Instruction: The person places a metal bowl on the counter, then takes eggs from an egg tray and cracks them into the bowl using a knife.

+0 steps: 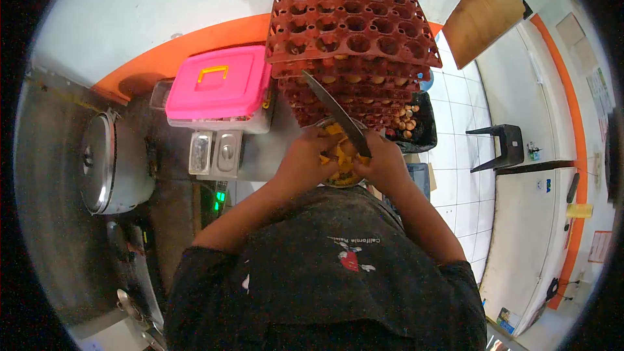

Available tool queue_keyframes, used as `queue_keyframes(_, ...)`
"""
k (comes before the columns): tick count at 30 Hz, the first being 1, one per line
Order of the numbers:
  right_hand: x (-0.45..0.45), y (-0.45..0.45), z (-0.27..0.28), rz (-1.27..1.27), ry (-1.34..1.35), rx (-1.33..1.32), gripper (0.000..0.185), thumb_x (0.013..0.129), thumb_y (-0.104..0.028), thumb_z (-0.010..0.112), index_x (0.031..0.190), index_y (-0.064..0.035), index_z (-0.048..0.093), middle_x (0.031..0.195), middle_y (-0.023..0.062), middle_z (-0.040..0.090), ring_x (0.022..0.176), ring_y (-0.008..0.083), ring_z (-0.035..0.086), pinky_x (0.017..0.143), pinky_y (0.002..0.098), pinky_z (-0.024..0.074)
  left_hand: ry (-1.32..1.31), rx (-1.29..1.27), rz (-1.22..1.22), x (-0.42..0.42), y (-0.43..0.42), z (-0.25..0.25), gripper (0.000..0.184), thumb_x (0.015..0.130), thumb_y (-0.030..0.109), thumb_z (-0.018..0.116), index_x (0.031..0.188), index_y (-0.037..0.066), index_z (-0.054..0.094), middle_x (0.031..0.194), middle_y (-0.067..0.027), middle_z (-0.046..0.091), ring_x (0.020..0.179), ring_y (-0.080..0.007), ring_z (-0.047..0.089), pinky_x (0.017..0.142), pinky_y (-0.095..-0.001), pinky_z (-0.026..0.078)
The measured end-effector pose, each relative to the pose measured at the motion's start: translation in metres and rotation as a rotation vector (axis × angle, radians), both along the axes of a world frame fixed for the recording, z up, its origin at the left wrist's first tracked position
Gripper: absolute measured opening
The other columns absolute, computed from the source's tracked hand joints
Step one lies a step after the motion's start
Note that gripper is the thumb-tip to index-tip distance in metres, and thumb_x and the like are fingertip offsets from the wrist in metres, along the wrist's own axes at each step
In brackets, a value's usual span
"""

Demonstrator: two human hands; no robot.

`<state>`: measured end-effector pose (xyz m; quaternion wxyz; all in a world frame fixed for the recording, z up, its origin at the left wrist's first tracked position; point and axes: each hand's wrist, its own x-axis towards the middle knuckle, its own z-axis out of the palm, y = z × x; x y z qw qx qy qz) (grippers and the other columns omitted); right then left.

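My right hand (pixel 377 156) is closed on a large knife (pixel 335 109), whose dark blade points up and to the left. My left hand (pixel 309 159) is closed round orange-yellow pieces (pixel 340 155) just left of the blade. Both hands are over a round bowl (pixel 344 183) holding more such pieces, close against the front of my dark shirt. The knife's handle is mostly hidden in my right hand.
Stacked red egg trays (pixel 354 26) rise just beyond the bowl. A pink-lidded box (pixel 221 81) and small metal containers (pixel 227 153) are at left, with a big pot (pixel 101 162) farther left. Eggshells fill a black bin (pixel 422 123); a black stool (pixel 509 146) stands right.
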<state>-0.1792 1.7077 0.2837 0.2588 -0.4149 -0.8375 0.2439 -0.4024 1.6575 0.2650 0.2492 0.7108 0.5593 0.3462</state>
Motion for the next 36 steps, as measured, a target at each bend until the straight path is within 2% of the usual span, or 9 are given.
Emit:
queue_keyframes(10, 0.043, -0.021, 0.009, -0.368, 0.346, -0.143, 0.055, 0.078, -0.018, 0.092, 0.122, -0.0015, 0.063, 0.108, 0.0100, 0.072, 0.098, 0.0193, 0.072, 0.086, 0.0353, 0.0595, -0.286, -0.366, 0.029, 0.048, 0.008, 0.064, 0.046, 0.098, 0.022, 0.069, 0.138, 0.000, 0.060, 0.128, -0.0233, 0.070, 0.119, -0.0347, 0.068, 0.104, -0.0452, 0.052)
queue_keyframes(13, 0.057, -0.010, 0.049, -0.562, 0.403, 0.025, 0.050, 0.081, -0.025, 0.093, 0.116, -0.0019, 0.064, 0.103, 0.0122, 0.073, 0.095, 0.0233, 0.072, 0.083, 0.0382, 0.0581, -0.363, -0.098, -0.189, 0.082, 0.032, 0.050, 0.051, 0.099, 0.027, 0.070, 0.140, 0.000, 0.059, 0.123, -0.0219, 0.070, 0.116, -0.0350, 0.069, 0.102, -0.0460, 0.052)
queue_keyframes(19, 0.131, 0.055, 0.035, -0.755, 0.450, -0.035, 0.036, 0.089, -0.018, 0.086, 0.110, 0.0002, 0.062, 0.097, 0.0148, 0.072, 0.085, 0.0261, 0.070, 0.076, 0.0376, 0.0555, -0.038, 0.086, -0.405, 0.101, 0.080, 0.160, 0.044, 0.095, 0.025, 0.070, 0.133, 0.003, 0.065, 0.119, -0.0226, 0.071, 0.114, -0.0395, 0.068, 0.101, -0.0492, 0.052)
queue_keyframes(22, 0.146, 0.041, 0.041, -0.853, 0.476, -0.149, 0.041, 0.088, -0.015, 0.086, 0.113, 0.0020, 0.059, 0.099, 0.0172, 0.072, 0.090, 0.0261, 0.071, 0.080, 0.0390, 0.0568, 0.205, 0.351, -0.258, 0.094, 0.133, 0.203, 0.037, 0.093, 0.024, 0.070, 0.124, 0.004, 0.069, 0.113, -0.0238, 0.072, 0.112, -0.0427, 0.068, 0.098, -0.0510, 0.054)
queue_keyframes(24, 0.163, 0.019, 0.025, -0.780, 0.388, -0.176, 0.043, 0.087, -0.014, 0.086, 0.115, 0.0025, 0.059, 0.103, 0.0180, 0.073, 0.094, 0.0262, 0.073, 0.083, 0.0392, 0.0575, 0.239, 0.598, -0.092, 0.082, 0.203, 0.201, 0.033, 0.092, 0.025, 0.068, 0.117, 0.004, 0.070, 0.111, -0.0241, 0.072, 0.110, -0.0440, 0.067, 0.094, -0.0530, 0.055)
queue_keyframes(26, 0.169, -0.006, 0.005, -0.722, 0.397, -0.119, 0.038, 0.088, -0.013, 0.081, 0.115, 0.0007, 0.060, 0.087, 0.0082, 0.067, 0.063, 0.0133, 0.061, 0.051, 0.0287, 0.0512, 0.471, 0.614, 0.042, 0.070, 0.267, 0.208, 0.031, 0.095, 0.023, 0.063, 0.118, 0.004, 0.070, 0.113, -0.0233, 0.073, 0.112, -0.0432, 0.068, 0.095, -0.0534, 0.056)
queue_keyframes(28, 0.172, -0.025, 0.003, -0.652, 0.502, -0.321, 0.037, 0.087, -0.012, 0.081, 0.114, -0.0010, 0.060, 0.087, 0.0065, 0.066, 0.064, 0.0121, 0.060, 0.052, 0.0270, 0.0508, 0.663, 0.344, 0.183, 0.068, 0.317, 0.206, 0.041, 0.095, 0.020, 0.061, 0.135, 0.009, 0.066, 0.137, -0.0173, 0.065, 0.121, -0.0367, 0.067, 0.103, -0.0494, 0.056)
queue_keyframes(30, 0.185, -0.037, -0.022, -0.652, 0.414, -0.382, 0.036, 0.085, -0.010, 0.082, 0.113, -0.0033, 0.060, 0.084, 0.0044, 0.067, 0.067, 0.0124, 0.062, 0.056, 0.0281, 0.0517, 0.761, 0.467, 0.083, 0.045, 0.387, 0.158, 0.040, 0.098, 0.020, 0.058, 0.135, 0.010, 0.066, 0.141, -0.0174, 0.062, 0.126, -0.0360, 0.065, 0.105, -0.0494, 0.055)
queue_keyframes(36, 0.190, -0.055, -0.035, -0.591, 0.364, -0.386, 0.035, 0.086, -0.006, 0.081, 0.114, -0.0028, 0.060, 0.091, 0.0072, 0.073, 0.077, 0.0143, 0.068, 0.067, 0.0308, 0.0541, 0.895, 0.333, 0.021, 0.044, 0.405, 0.170, 0.038, 0.100, 0.027, 0.063, 0.133, 0.008, 0.065, 0.137, -0.0225, 0.064, 0.124, -0.0384, 0.064, 0.107, -0.0506, 0.054)
